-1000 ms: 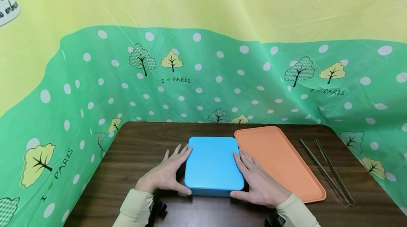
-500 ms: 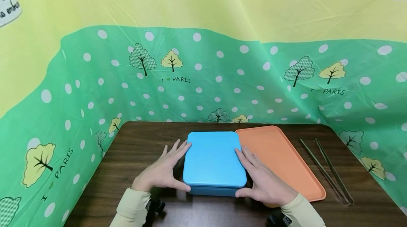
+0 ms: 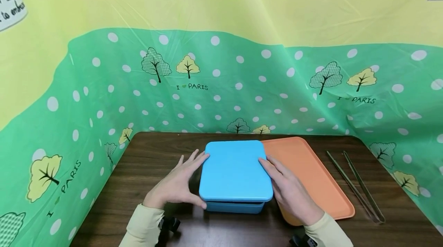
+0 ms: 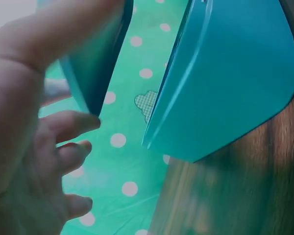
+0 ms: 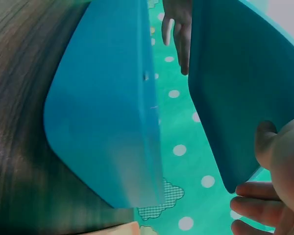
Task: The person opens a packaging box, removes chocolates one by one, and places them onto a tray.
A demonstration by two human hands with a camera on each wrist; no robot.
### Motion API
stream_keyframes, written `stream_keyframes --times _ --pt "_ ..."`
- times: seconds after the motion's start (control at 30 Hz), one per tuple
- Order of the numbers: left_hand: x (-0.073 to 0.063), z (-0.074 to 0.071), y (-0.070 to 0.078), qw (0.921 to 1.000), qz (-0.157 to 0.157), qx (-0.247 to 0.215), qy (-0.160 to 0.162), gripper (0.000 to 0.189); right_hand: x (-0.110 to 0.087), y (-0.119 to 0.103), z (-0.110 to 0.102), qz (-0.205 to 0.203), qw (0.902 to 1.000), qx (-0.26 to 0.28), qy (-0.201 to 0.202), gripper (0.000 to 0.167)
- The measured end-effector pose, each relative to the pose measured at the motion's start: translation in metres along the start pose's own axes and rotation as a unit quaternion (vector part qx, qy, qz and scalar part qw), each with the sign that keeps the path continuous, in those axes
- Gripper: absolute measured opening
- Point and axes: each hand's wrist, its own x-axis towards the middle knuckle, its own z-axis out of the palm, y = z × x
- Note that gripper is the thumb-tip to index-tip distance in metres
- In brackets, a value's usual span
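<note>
A blue lid [image 3: 235, 170] is raised off the matching rectangular box [image 3: 235, 208], and a gap between the two shows in both wrist views. My left hand [image 3: 173, 187] holds the lid's left side, thumb toward the near corner. On the opposite side my right hand [image 3: 292, 193] pinches the lid's edge, its thumb against the underside in the right wrist view. The box [image 5: 98, 107] stays on the table; the frames do not show what is inside it.
An orange tray [image 3: 311, 174] lies right of the box, partly behind the right hand. Farther right are metal tongs [image 3: 361, 189] on the dark wooden table [image 3: 166, 147]. A green and yellow printed cloth [image 3: 221, 66] hangs behind the table.
The lid has risen from the box, opening a gap at the front. It has also shifted slightly right, and the right hand has moved with it.
</note>
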Motion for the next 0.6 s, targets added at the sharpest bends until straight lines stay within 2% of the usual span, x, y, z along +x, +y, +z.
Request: stream_keyframes --times 0.1,0.23,0.33,0.4,0.43,0.5,0.6 --pt "0.0026 0.0015 0.0013 0.9989 0.007 0.01 0.046 0.105 0.0024 -0.0016 -0.0025 -0.002 0.9999 0.007 0.012 0.053" --pt "0.0062 0.0042 0.0019 0.9901 0.047 0.018 0.131 0.066 0.0042 -0.0035 -0.0041 0.0 0.9994 0.03 0.02 0.051" --pt "0.0078 0.0044 0.003 0.9825 0.067 0.022 0.172 0.055 0.0049 -0.0036 -0.0039 -0.002 0.9983 0.046 0.035 0.049" --pt "0.0079 0.0037 0.0041 0.9791 0.07 0.034 0.188 0.051 0.0053 -0.0032 -0.0029 -0.007 0.9971 0.053 0.054 0.047" --pt "0.0079 0.0033 0.0046 0.9775 0.071 0.04 0.194 0.049 0.0054 -0.0032 -0.0028 -0.006 0.9966 0.057 0.06 0.041" --pt "0.0075 0.0024 0.0057 0.9732 0.075 0.059 0.209 0.045 0.0059 -0.0038 -0.0029 -0.005 0.9955 0.06 0.073 0.032" --pt "0.0075 0.0013 0.0074 0.9627 0.079 0.103 0.238 0.039 0.0068 -0.0054 -0.0035 0.008 0.9948 0.064 0.079 0.029"
